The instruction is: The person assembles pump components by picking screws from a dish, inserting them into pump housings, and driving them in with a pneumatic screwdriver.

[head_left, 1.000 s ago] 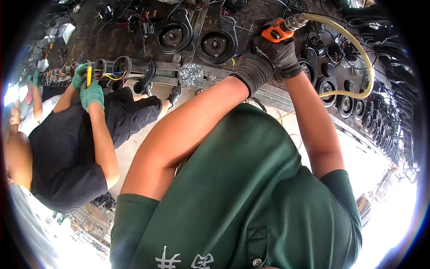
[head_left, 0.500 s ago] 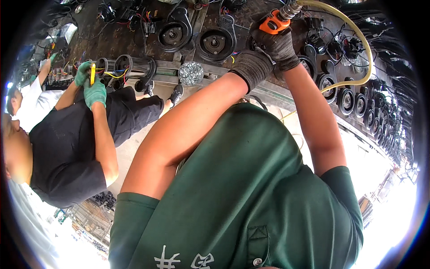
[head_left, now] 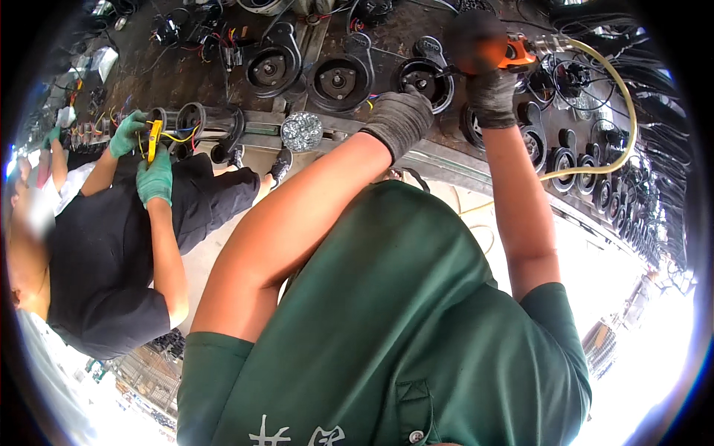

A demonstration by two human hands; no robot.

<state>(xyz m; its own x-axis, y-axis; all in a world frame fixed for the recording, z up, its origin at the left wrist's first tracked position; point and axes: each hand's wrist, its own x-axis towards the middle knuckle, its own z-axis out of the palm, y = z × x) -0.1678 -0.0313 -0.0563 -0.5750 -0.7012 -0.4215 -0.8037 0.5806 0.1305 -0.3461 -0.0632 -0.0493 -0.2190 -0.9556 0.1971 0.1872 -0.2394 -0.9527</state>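
My right hand [head_left: 491,97], in a dark grey knit glove, is closed around an orange air tool [head_left: 518,53] whose metal fitting joins a yellow hose. A dark blurred patch covers part of the tool and the fingers. The tool's thin dark tip points left, toward a black round housing [head_left: 437,83] with a short arm. My left hand [head_left: 401,123], gloved alike, is closed at that housing's near left rim; its fingertips are partly hidden. Just left lie two similar black round housings [head_left: 336,80], [head_left: 271,68], each with a metal hub plate inside.
Several more black housings [head_left: 563,165] line the bench's right edge. Black cables [head_left: 647,97] and wired parts [head_left: 573,74] lie behind. A silvery round object [head_left: 301,131] is at the near edge. To the left, a co-worker's green-gloved hands [head_left: 155,178] hold a yellow tool [head_left: 155,140] near wires.
My right hand has shifted right and the air tool has turned, its hose end now toward the right. My left hand has moved slightly left. The housing between them has come into view.
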